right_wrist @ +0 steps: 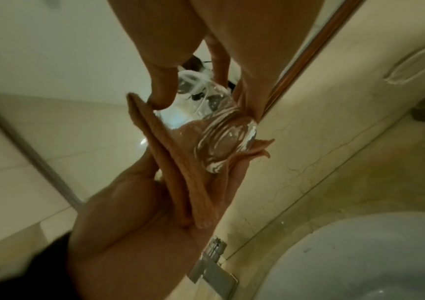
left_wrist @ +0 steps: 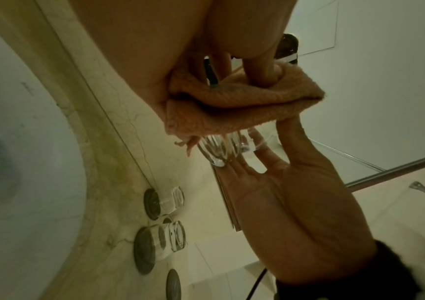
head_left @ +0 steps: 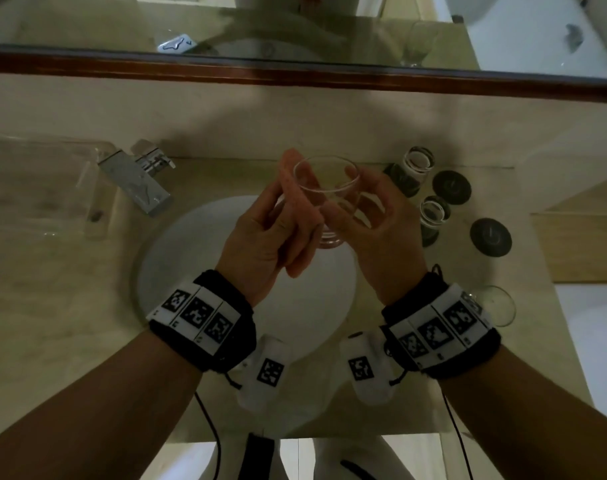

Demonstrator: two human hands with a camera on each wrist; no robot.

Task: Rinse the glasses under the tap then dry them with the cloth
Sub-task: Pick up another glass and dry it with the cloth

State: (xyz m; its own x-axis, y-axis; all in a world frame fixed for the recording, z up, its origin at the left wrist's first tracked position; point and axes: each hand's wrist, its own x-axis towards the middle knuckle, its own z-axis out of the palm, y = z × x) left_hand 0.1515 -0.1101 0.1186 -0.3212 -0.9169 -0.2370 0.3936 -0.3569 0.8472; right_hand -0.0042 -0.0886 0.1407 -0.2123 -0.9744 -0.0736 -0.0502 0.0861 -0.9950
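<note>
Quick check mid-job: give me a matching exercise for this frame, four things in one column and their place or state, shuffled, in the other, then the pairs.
Things:
1. orange cloth
2. held glass
3. tap
4. glass near right wrist

Places or states:
A. standing on the counter at the right
B. gripped by the right hand over the basin
C. mounted left of the basin, no water seen running
D. pressed against the glass by the left hand

Pairs: 1-D, 2-B, 3-C, 4-A
</note>
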